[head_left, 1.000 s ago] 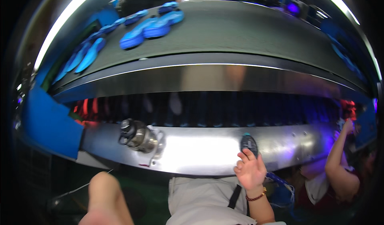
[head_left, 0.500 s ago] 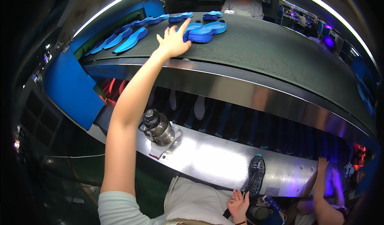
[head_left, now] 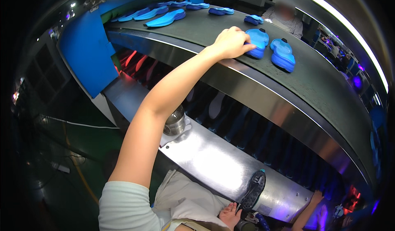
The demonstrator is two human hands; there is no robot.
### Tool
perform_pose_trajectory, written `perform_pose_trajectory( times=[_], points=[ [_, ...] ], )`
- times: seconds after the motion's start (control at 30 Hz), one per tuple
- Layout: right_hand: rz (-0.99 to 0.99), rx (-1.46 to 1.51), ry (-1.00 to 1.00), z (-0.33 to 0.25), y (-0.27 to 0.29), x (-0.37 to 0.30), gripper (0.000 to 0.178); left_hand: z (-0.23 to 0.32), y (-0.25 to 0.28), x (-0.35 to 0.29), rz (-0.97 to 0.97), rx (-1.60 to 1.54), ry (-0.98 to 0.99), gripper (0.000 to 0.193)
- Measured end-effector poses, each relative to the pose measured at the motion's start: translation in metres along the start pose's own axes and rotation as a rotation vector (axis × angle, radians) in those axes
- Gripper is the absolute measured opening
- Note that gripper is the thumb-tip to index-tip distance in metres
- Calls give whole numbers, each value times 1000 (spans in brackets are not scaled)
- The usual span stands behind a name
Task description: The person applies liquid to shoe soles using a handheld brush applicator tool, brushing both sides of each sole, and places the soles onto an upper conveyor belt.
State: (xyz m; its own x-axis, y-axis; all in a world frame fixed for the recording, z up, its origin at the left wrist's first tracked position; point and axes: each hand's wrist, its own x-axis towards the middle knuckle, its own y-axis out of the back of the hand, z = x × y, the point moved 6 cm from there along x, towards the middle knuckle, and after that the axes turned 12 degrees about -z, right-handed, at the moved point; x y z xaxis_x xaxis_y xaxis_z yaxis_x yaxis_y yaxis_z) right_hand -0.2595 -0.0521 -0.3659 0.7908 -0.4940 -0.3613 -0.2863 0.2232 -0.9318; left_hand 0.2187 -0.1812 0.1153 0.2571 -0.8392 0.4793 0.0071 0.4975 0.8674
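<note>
The left hand [head_left: 232,42] is reaching far out over the dark conveyor belt [head_left: 321,83], its fingers curling down onto the near edge of a blue shoe sole [head_left: 257,42] that is lying flat on the belt; the thumb is hidden under the palm, so whether it is already pinching the sole or only pressing on it cannot be told. A second blue sole [head_left: 283,55] is lying just beside the first, apart from the hand, and more blue soles [head_left: 166,18] are trailing away up the belt. Low at the frame's edge, the right hand [head_left: 230,215] is holding a dark shoe [head_left: 254,188] by its lower end, fingers wrapped loosely about it, with the tread facing the polished metal panel [head_left: 214,161]. The blue sole is looking like moulded foam or rubber (light, somewhat flexible, not fragile), so it is probably lifting easily with one hand; taking it across the narrow waist or at the heel end, thumb beneath and fingers on top, seems the surest hold, since a grip at the thin toe may be letting it flop.
</note>
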Motion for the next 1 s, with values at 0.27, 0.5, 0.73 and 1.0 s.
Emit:
perform_pose_trajectory(
  times=[0.27, 0.5, 0.73, 1.0],
  points=[
    [495, -462, 653, -22, -48, -16, 54, 35, -27, -183, 279, -2048, 156, 62],
    [1, -936, 929, -56, -154, 15, 48, 85, -129, -323, -247, -2735, -163, 90],
    [339, -1753, 774, -111, -168, 74, 29, 97, -238, -392, -663, -2446, 860, 67],
    [193, -1004, 784, -132, -163, 68, 23, 101, -238, -359, -535, -2540, 777, 81]
  ],
)
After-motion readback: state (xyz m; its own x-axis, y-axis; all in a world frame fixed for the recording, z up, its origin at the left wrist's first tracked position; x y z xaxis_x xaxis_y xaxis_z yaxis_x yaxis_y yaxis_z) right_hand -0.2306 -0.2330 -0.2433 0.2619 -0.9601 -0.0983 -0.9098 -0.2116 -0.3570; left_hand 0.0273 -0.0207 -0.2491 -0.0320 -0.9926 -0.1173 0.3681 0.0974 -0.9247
